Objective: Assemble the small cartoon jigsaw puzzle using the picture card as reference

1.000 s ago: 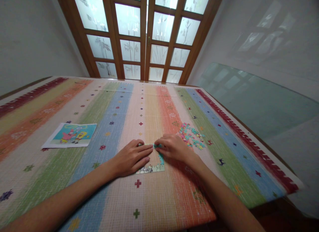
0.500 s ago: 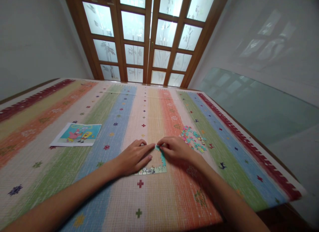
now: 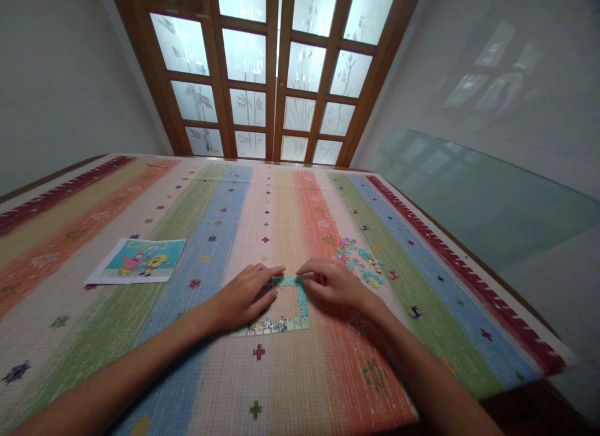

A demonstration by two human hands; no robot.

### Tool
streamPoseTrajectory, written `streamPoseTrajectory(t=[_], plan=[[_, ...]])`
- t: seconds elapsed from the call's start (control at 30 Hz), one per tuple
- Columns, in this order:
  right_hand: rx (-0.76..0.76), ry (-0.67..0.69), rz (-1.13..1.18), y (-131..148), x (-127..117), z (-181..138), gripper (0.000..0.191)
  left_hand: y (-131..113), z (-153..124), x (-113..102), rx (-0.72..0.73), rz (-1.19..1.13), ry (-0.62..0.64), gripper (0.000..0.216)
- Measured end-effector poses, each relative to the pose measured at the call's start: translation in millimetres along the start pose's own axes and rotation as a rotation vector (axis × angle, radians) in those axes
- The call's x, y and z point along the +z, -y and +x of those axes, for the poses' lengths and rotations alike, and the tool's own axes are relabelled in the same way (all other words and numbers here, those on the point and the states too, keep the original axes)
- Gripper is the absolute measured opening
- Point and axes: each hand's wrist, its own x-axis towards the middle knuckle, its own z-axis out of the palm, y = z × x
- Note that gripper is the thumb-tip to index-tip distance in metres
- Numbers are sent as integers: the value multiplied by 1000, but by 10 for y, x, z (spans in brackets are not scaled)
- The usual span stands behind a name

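Note:
A partly joined jigsaw puzzle (image 3: 304, 303) lies on the cloth in front of me as a border of interlocked pieces. Its top and right strips are turquoise, the bottom one pale with dark figures, and cloth shows through the middle. My left hand (image 3: 247, 297) lies over its left side, fingers stretched out, the index fingertip at the top strip. That hand hides the left part of the border. At the top right corner, my right hand (image 3: 336, 285) has its fingers curled, with index finger and thumb close together on the border.
Loose puzzle pieces (image 3: 360, 261) lie in a heap right of my right hand. A printed cartoon picture (image 3: 145, 261) rests on the left. The striped tablecloth (image 3: 290, 392) covers the table, and a glass-paned wooden door (image 3: 276, 111) stands beyond it.
My left hand has slid left along the top strip, apart from the right hand, uncovering more turquoise pieces. The right hand stays at the corner. The view has tilted up slightly.

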Motion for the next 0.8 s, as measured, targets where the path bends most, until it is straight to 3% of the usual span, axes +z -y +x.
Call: streamPoseTrajectory(t=[0.1,0.27,0.4,0.63,0.8], plan=[[21,48,-30,-1,-30,-39,15,10,-6,-39,-3,-4,14,41],[83,166,-88,35,-50,-108,55,58,-58,-202,17,33,49,41],[86,186,-111,60,-52,-127,72,115,-203,-398,22,53,105,56],[75,183,-97,54,-45,-137,73,218,-531,-522,-49,110,175,96],[90,189,-77,46,-50,-138,71,269,-610,-431,-40,106,162,102]])
